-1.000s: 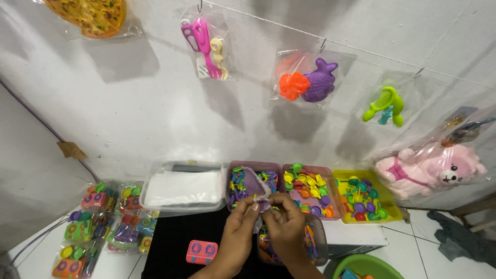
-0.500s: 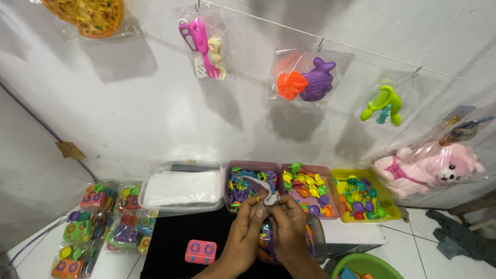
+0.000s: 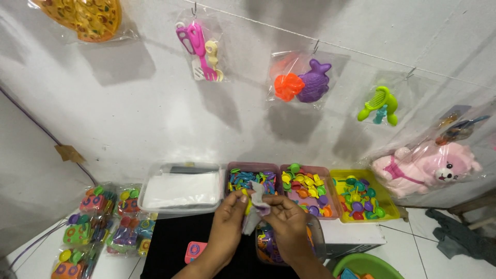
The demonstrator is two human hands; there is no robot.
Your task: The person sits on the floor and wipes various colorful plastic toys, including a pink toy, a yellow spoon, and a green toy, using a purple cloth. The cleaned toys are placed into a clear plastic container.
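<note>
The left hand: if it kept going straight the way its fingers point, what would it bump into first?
Probably the small clear bag pinched between both hands; the left hand points up and rightward at it. Beyond it lies the tray of blue pieces, though depth is unclear.

Both hands up front: left hand (image 3: 227,219) and right hand (image 3: 288,223) pinch a clear bag (image 3: 254,206) between them, above a jar (image 3: 268,244). Three toy trays (image 3: 310,191) behind, bagged toys (image 3: 297,81) on wall.
</note>
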